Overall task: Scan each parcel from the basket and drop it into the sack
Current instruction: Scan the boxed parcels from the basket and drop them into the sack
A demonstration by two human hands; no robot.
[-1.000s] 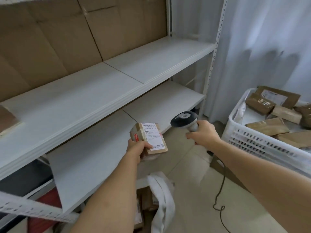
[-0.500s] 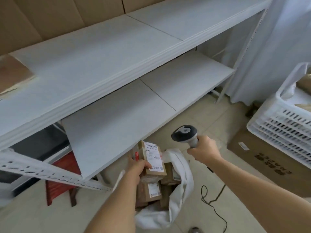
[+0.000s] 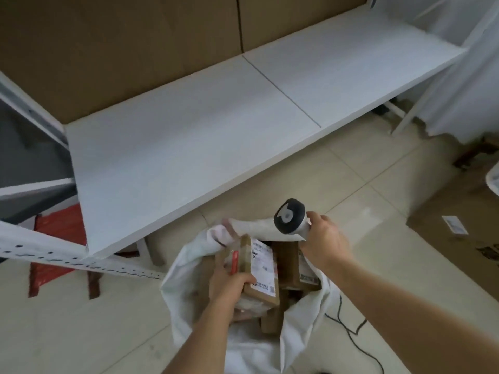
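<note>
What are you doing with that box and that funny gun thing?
A person is packing parcels into a white sack on the floor. The left hand grips a small labelled parcel right over the sack's open mouth, not yet let go. The right hand holds a scanner above the sack's far edge. More parcels already lie inside.

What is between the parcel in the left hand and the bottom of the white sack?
In the head view, other brown parcels lie in the sack under the held parcel that the left hand grips; the sack's bottom is hidden.
</note>
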